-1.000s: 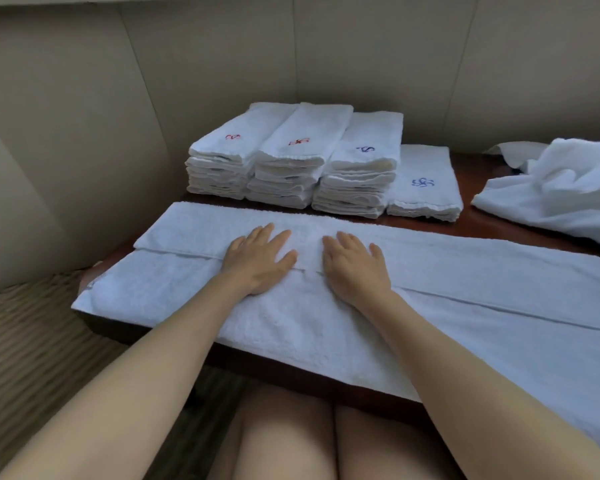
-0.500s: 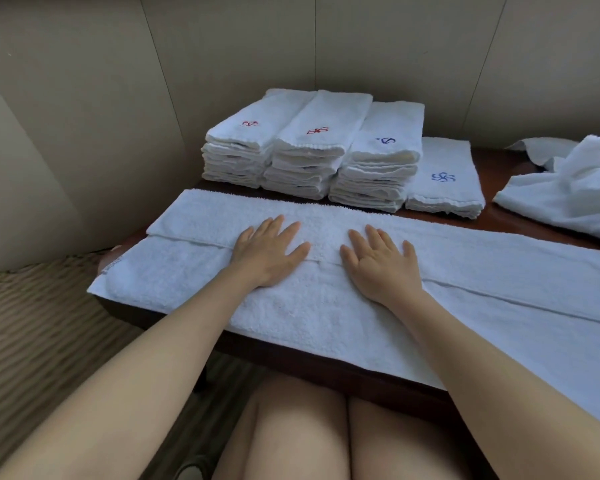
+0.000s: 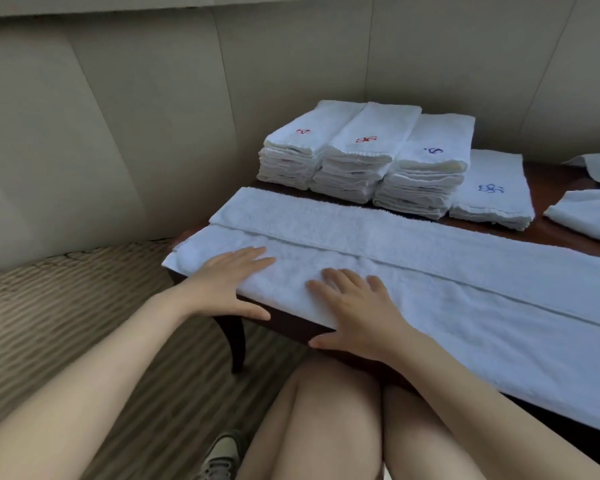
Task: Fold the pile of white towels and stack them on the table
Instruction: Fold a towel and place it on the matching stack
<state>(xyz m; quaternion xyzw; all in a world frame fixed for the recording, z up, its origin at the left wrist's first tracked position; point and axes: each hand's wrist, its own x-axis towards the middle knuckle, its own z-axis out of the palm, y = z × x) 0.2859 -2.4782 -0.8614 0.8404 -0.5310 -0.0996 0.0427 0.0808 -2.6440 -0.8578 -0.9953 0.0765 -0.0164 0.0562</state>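
Along the tabletop's (image 3: 565, 233) near edge, left hand (image 3: 227, 282) and right hand (image 3: 355, 313) lie flat, fingers spread, on the towel (image 3: 430, 271); mid-fold; next probably grab that edge and flip it over.

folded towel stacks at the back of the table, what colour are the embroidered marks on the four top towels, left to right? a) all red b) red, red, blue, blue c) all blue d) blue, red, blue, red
b: the two left stacks carry red embroidery on top, while the third stack and the low stack on the right carry blue embroidery.
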